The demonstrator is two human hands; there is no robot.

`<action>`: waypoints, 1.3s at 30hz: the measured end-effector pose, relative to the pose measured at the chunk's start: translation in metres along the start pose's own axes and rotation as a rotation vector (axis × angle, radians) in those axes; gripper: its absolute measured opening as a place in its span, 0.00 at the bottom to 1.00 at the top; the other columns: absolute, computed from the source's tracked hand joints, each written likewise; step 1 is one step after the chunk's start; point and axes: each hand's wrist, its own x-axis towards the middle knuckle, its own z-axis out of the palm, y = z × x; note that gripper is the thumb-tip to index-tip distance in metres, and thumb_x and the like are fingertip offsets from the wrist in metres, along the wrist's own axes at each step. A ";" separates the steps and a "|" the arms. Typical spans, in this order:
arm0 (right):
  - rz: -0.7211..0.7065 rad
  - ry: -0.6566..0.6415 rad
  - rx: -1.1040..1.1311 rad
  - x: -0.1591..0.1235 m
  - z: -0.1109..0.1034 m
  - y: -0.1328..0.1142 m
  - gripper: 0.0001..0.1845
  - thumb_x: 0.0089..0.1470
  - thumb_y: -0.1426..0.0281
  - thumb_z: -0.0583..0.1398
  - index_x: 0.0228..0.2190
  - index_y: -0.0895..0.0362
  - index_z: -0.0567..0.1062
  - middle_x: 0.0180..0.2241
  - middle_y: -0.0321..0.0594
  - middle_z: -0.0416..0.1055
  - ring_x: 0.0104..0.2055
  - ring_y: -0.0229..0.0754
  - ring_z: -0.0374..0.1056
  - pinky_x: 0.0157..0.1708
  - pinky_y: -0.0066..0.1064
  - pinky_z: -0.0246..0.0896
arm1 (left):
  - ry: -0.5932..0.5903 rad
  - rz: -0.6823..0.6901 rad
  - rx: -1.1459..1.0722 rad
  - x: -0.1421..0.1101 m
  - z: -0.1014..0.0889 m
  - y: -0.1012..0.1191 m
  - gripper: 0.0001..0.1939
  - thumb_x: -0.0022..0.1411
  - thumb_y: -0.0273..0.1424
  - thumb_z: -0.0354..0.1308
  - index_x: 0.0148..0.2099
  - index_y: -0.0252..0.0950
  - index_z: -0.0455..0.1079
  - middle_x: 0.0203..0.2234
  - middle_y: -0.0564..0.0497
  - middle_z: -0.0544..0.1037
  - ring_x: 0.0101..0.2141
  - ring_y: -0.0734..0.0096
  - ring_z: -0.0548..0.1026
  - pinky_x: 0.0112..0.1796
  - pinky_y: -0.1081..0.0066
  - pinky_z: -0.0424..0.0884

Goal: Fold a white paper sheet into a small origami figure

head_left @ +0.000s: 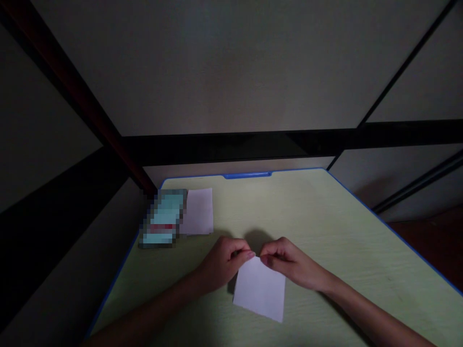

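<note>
A small white sheet of paper (259,291), squarish and seemingly more than one layer at its left edge, hangs tilted over the table near its front. My left hand (229,258) pinches its upper edge between thumb and forefinger. Close beside it, my right hand (285,260) grips the same edge in a like pinch, the two sets of fingertips a short gap apart. The curled fingers hide most of the paper's top edge.
The pale wood-grain table (347,250) has a blue rim. At its far left lies a stack of white paper (198,212), beside a pixelated phone-like device (163,219) with a lit screen. Grey panels (238,67) with dark bands rise behind the table.
</note>
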 end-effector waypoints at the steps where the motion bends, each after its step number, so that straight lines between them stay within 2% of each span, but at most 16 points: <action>1: -0.007 0.010 -0.018 0.000 -0.002 -0.001 0.09 0.45 0.75 0.50 0.17 0.62 0.63 0.15 0.29 0.50 0.18 0.28 0.46 0.16 0.21 0.40 | 0.006 0.005 0.026 0.001 -0.002 0.000 0.14 0.51 0.31 0.47 0.17 0.32 0.57 0.12 0.59 0.55 0.17 0.81 0.55 0.19 0.78 0.50; 6: 0.012 0.001 -0.050 -0.002 -0.015 -0.005 0.08 0.43 0.77 0.50 0.16 0.61 0.63 0.14 0.30 0.56 0.17 0.29 0.51 0.18 0.22 0.46 | 0.029 0.017 0.095 0.004 -0.012 -0.001 0.14 0.52 0.31 0.47 0.17 0.32 0.58 0.11 0.59 0.55 0.17 0.81 0.55 0.19 0.78 0.50; 11: 0.001 0.033 -0.082 -0.007 -0.028 -0.006 0.08 0.41 0.76 0.51 0.15 0.61 0.64 0.12 0.30 0.57 0.16 0.30 0.52 0.17 0.22 0.46 | 0.069 0.035 0.111 0.005 -0.022 -0.002 0.14 0.52 0.31 0.47 0.16 0.32 0.58 0.11 0.59 0.56 0.16 0.81 0.56 0.19 0.78 0.51; 15: -0.035 0.186 -0.012 -0.008 -0.034 -0.007 0.10 0.44 0.71 0.51 0.15 0.60 0.63 0.12 0.31 0.57 0.16 0.30 0.52 0.18 0.23 0.47 | 0.213 -0.004 0.057 0.005 -0.030 -0.005 0.14 0.51 0.32 0.47 0.16 0.33 0.57 0.11 0.59 0.55 0.16 0.81 0.56 0.18 0.78 0.50; 17: -0.058 0.242 0.020 -0.007 -0.031 -0.008 0.11 0.46 0.69 0.50 0.17 0.60 0.63 0.14 0.32 0.58 0.18 0.31 0.53 0.20 0.24 0.48 | 0.228 -0.023 0.018 0.005 -0.029 -0.006 0.13 0.51 0.32 0.47 0.17 0.33 0.57 0.11 0.59 0.55 0.16 0.80 0.56 0.17 0.78 0.51; 20: -0.075 0.193 0.042 -0.004 -0.019 -0.009 0.11 0.48 0.67 0.51 0.20 0.60 0.63 0.18 0.34 0.60 0.22 0.32 0.55 0.22 0.25 0.50 | 0.190 -0.029 -0.022 0.004 -0.022 -0.004 0.15 0.51 0.32 0.47 0.15 0.34 0.55 0.10 0.59 0.55 0.15 0.81 0.55 0.17 0.78 0.51; 24: -0.022 0.142 -0.062 -0.004 -0.006 -0.008 0.15 0.49 0.64 0.50 0.17 0.59 0.61 0.16 0.31 0.54 0.19 0.31 0.50 0.18 0.24 0.45 | 0.104 -0.044 -0.070 0.003 -0.011 -0.001 0.15 0.50 0.32 0.48 0.15 0.34 0.55 0.09 0.60 0.55 0.14 0.81 0.55 0.16 0.79 0.50; 27: 0.013 0.161 -0.153 -0.005 -0.004 -0.006 0.18 0.49 0.63 0.50 0.14 0.59 0.58 0.13 0.29 0.48 0.17 0.29 0.44 0.16 0.24 0.38 | 0.086 -0.062 -0.069 0.003 -0.010 -0.001 0.15 0.49 0.33 0.50 0.15 0.33 0.58 0.09 0.59 0.57 0.14 0.82 0.56 0.16 0.79 0.50; 31: 0.010 0.223 -0.136 -0.004 -0.006 -0.007 0.19 0.48 0.62 0.51 0.13 0.59 0.57 0.14 0.29 0.46 0.17 0.29 0.42 0.16 0.24 0.37 | 0.121 -0.105 -0.080 0.005 -0.014 -0.006 0.17 0.48 0.35 0.51 0.13 0.33 0.57 0.07 0.59 0.59 0.12 0.82 0.56 0.15 0.79 0.51; 34: 0.025 0.272 -0.013 -0.003 -0.007 -0.006 0.20 0.46 0.60 0.52 0.13 0.58 0.56 0.13 0.28 0.46 0.16 0.29 0.42 0.16 0.24 0.36 | 0.222 -0.111 -0.174 0.006 -0.017 -0.011 0.19 0.51 0.38 0.47 0.13 0.33 0.56 0.05 0.59 0.56 0.10 0.83 0.54 0.14 0.79 0.50; 36: 0.026 0.311 0.073 -0.002 -0.007 -0.004 0.21 0.45 0.59 0.53 0.12 0.58 0.56 0.11 0.27 0.47 0.14 0.28 0.41 0.15 0.24 0.35 | 0.267 -0.070 -0.279 0.006 -0.017 -0.013 0.20 0.53 0.40 0.43 0.16 0.33 0.59 0.08 0.58 0.58 0.11 0.82 0.55 0.14 0.79 0.51; 39: 0.003 0.364 0.159 -0.001 -0.008 -0.002 0.21 0.45 0.58 0.53 0.11 0.58 0.56 0.09 0.27 0.49 0.13 0.28 0.42 0.14 0.24 0.34 | 0.240 -0.026 -0.401 0.006 -0.015 -0.012 0.18 0.53 0.41 0.43 0.24 0.32 0.61 0.16 0.56 0.64 0.16 0.80 0.61 0.16 0.79 0.56</action>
